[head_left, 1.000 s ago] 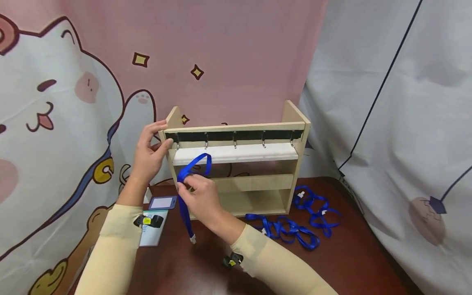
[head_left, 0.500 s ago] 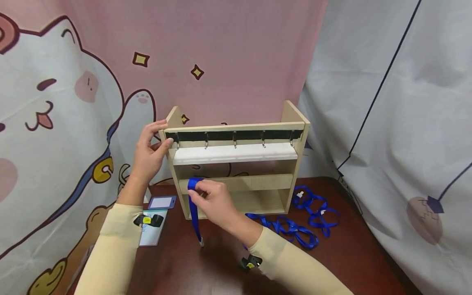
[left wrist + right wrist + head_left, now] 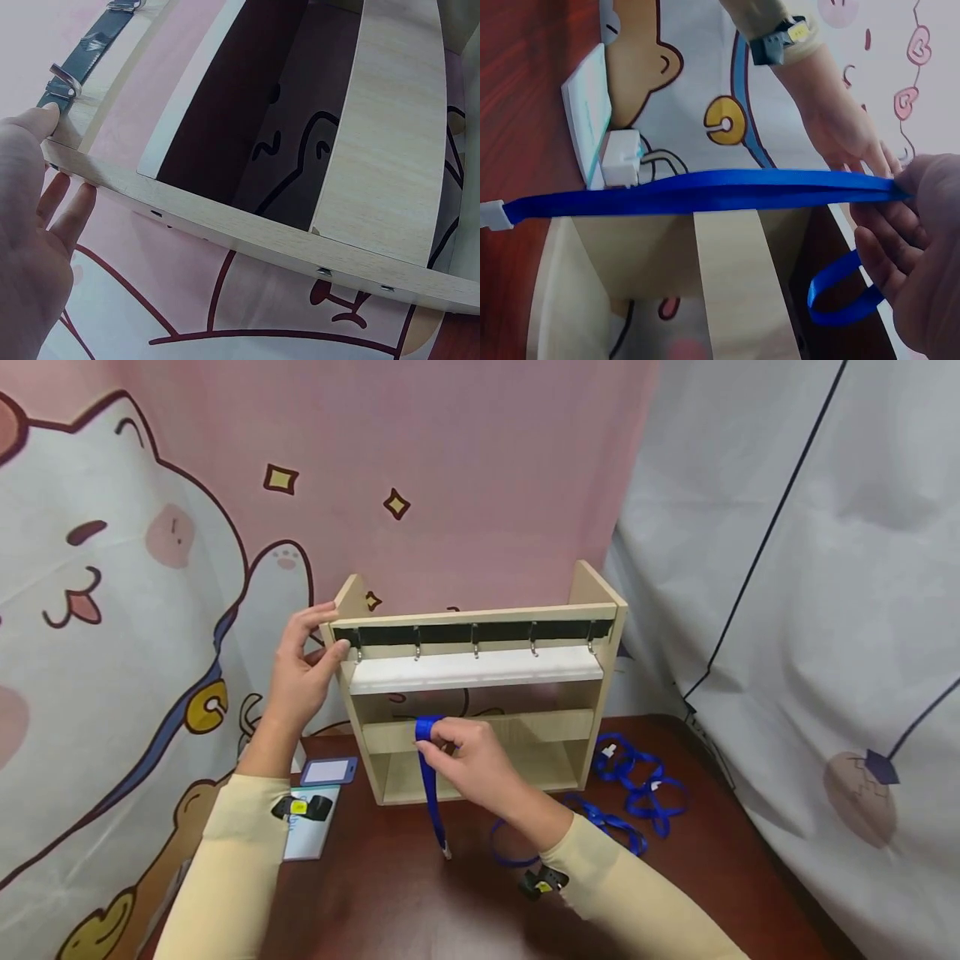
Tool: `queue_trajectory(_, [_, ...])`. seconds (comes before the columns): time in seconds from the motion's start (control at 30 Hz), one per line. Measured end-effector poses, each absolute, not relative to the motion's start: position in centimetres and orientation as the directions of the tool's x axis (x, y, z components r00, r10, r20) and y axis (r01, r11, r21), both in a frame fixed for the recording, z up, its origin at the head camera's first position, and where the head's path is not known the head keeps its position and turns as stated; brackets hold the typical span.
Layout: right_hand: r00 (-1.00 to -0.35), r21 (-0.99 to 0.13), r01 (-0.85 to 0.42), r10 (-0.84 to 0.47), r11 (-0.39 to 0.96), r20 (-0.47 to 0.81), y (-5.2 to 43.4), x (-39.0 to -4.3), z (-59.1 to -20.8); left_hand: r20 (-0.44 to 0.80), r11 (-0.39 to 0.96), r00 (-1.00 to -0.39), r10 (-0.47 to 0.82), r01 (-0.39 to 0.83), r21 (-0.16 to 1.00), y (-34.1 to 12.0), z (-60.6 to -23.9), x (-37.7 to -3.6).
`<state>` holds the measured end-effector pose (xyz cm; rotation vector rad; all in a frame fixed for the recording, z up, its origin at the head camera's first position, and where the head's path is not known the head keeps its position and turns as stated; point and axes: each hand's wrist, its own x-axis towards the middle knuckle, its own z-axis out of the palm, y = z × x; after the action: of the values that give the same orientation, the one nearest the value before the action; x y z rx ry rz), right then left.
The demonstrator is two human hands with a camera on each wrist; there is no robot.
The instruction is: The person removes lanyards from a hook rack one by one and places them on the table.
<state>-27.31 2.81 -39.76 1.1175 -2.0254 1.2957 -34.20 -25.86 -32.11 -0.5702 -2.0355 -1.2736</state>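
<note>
My left hand grips the upper left corner of a small wooden shelf rack. In the left wrist view its thumb presses the front beside a metal hook, with other fingers against the side panel. My right hand pinches a blue lanyard in front of the rack's lower crossbar. The strap hangs from the fingers, its pale clip at the lower end. In the right wrist view part of the lanyard loops below the fingers. Several hooks line the black strip, with no lanyard on them.
Tangled blue lanyards lie on the dark red table right of the rack; my right forearm partly covers others. A blue-framed badge holder and a white booklet-like item lie at left. A printed curtain hangs behind.
My right hand has moved down and to the right with the lanyard, whose upper loop no longer stands out above the fingers. My left hand stays on the rack's corner.
</note>
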Motion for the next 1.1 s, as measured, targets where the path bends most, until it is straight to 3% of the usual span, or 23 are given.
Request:
queue_trajectory(0.37, [-0.552,-0.503,-0.833,-0.398,0.229,0.733,5.4,-28.0,-39.2,0.735,0.423,-0.678,0.019,0.671,0.608,-26.0,-32.3,-34.3])
queue_trajectory(0.7, [-0.533,-0.532,-0.832,-0.486,0.154,0.693,3.6,-27.2,-41.0,0.734,0.421,-0.679,0.012,0.669,0.612,-25.9,-32.1,-34.1])
queue_trajectory(1.1, [-0.535,-0.539,-0.818,-0.61,0.201,0.585,3.1,-26.6,-42.9,0.731,0.426,-0.682,0.012,0.665,0.613,-25.9,-32.1,-34.2])
